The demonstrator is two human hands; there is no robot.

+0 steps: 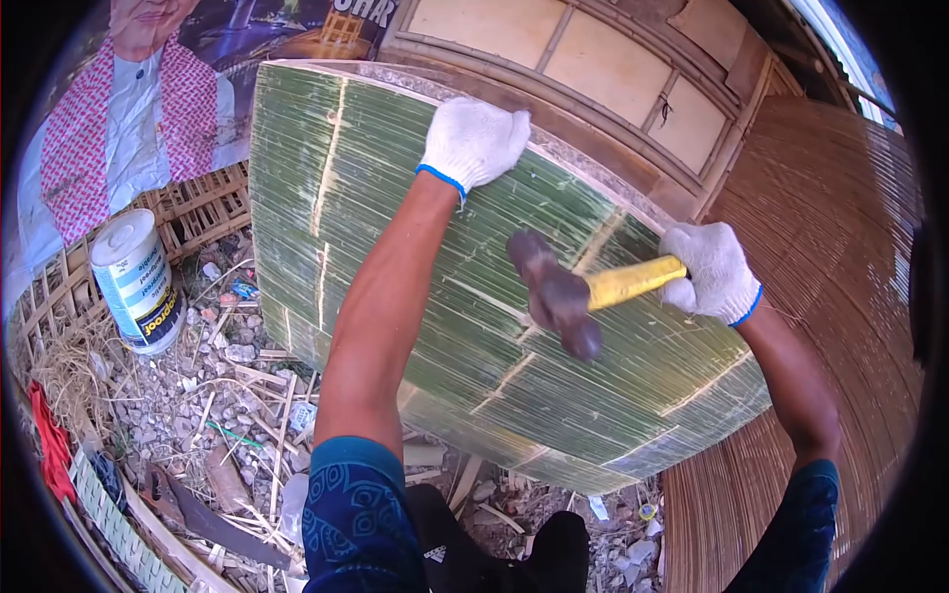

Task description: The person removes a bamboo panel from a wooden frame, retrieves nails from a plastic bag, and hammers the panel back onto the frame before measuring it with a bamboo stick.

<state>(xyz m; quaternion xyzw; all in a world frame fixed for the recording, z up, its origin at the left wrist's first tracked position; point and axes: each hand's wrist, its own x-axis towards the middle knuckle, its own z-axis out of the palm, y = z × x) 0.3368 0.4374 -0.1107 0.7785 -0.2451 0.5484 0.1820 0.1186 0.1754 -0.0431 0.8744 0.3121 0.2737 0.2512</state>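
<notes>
A white knitted glove with a blue cuff covers each hand. My left hand [476,144] is closed at the top edge of a green split-bamboo panel [395,237]; whatever its fingers hold, if anything, is hidden. My right hand [714,272], near the panel's right side, is wrapped round the yellow handle of a hammer [563,295]. The dark hammer head hangs over the middle of the panel, left of my right hand. Pale vertical lines cross the panel's green strips.
Behind the panel is a framed bamboo wall [603,64]. Brown ribbed sheeting [811,227] stands at the right. A white and blue bucket [136,282] sits at the left on stony ground [237,351] with bamboo scraps, below a printed banner [148,119]. A saw [222,529] lies lower left.
</notes>
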